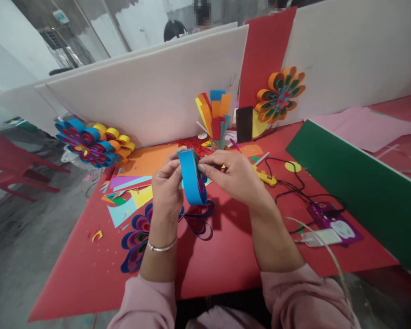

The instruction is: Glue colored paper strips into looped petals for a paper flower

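A looped paper petal (192, 179), blue outside with purple and green strips inside, is held up over the red table. My left hand (167, 180) pinches its left side near the top. With thumb and forefinger closed, my right hand (230, 173) grips the petal's upper right edge, where green shows. Below my hands lies a part-round paper flower (137, 242) of nested blue, purple and pink loops, partly behind my left forearm. More of its loops (199, 221) show between my wrists.
Paper strips (216, 109) stand upright in a holder beside a phone (244, 124). Finished paper flowers (89, 141) are at left and one (281, 95) at right. A yellow glue gun (265, 176), cables and a purple power strip (342, 224) lie right, near a green board (356, 192).
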`<action>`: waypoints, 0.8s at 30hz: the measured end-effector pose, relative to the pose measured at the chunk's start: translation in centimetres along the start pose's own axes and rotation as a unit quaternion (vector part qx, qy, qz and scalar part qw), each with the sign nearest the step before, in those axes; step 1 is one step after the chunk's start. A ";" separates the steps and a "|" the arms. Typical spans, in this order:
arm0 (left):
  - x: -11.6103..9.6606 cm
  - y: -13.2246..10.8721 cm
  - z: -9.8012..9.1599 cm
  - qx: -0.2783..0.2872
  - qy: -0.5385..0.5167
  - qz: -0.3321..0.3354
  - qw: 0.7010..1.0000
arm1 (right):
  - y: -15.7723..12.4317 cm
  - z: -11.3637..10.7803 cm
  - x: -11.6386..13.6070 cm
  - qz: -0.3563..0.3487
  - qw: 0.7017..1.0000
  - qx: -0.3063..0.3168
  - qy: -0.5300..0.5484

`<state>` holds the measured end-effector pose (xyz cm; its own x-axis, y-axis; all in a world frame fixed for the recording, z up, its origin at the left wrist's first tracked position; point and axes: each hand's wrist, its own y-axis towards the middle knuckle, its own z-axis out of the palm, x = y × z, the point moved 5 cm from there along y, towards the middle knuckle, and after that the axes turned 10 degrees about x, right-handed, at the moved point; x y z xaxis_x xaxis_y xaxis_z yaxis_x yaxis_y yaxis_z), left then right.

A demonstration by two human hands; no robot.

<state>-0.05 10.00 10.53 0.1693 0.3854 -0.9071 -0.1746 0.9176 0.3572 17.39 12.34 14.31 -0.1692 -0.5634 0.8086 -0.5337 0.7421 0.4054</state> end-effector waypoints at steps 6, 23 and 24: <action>-0.3 0.0 0.3 -0.015 -0.024 -0.005 1.000 | 0.1 0.2 0.0 -0.025 0.999 -0.014 -0.020; -0.6 -0.3 0.0 0.021 0.043 0.070 0.996 | 0.2 0.3 0.6 -0.050 0.999 -0.007 -0.006; -0.7 -0.3 0.1 0.028 0.053 0.076 0.995 | 0.2 0.3 0.6 -0.047 0.999 -0.011 -0.007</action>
<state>0.01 9.46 11.06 0.0410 0.5097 -0.8594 -0.1348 0.8551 0.5007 16.92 12.08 14.77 -0.1306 -0.6355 0.7610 -0.5286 0.6940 0.4888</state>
